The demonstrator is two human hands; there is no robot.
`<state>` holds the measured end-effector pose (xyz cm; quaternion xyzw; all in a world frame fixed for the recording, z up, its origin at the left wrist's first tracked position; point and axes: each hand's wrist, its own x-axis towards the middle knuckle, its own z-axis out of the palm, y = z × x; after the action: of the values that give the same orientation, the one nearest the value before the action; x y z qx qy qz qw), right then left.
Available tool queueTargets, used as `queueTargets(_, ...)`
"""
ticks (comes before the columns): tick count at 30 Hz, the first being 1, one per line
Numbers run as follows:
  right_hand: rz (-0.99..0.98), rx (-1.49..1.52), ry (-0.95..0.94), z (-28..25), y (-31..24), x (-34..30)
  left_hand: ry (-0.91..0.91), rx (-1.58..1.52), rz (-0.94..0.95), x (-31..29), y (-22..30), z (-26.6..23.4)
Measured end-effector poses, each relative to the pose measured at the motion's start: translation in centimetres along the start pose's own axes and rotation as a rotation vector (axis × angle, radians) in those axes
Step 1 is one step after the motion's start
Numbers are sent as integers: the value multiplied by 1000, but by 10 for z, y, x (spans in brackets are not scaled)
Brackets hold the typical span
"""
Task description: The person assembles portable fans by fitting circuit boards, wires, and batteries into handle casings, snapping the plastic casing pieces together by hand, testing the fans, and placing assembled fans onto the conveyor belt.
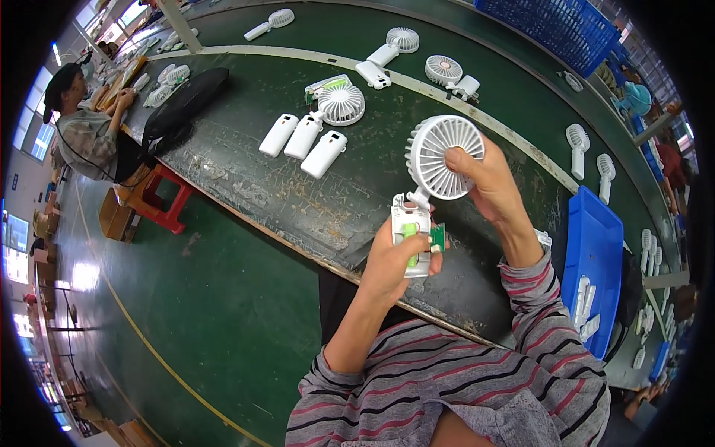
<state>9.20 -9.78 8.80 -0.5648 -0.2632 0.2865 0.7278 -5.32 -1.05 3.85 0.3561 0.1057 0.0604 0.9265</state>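
A white handheld fan (436,167) is held between my two hands above the near edge of the dark workbench. My right hand (488,175) grips its round caged head, thumb on the front grille. Below it, my left hand (398,257) is closed around the opened handle, where a green battery (410,242) and a small green circuit board (438,238) show. Left of the fan lie white handle shells (278,135), (324,154) and a shell at the neck of another fan (341,103). Behind that one, a circuit board is partly hidden.
A blue tray (596,261) with white parts stands at my right. Several fans (445,70) lie along the green conveyor belt beyond the pale rail. A black bag (186,100) rests on the bench to the left, near a seated person (93,127) and a red stool (167,197).
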Motion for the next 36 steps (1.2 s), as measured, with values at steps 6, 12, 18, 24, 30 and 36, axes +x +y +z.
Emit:
queueTargets(6,-5,-165,-10,1,4,2,18,41,-49,-1,-2,1)
queueTargets(12,132,-240,-97,-9,7,11,8,59,-31,-5,-2,9)
queueTargets(18,106,-251,-79,-11,5,11,35,93,-13,-7,6,4)
queueTargets(24,87,-295,-63,-8,5,10,-40,107,-64,-6,0,4)
queueTargets(30,149,-330,-154,-11,4,13,4,117,23,-7,-11,5)
queueTargets(36,111,-681,-196,-9,7,13,-5,98,49,4,-23,-12)
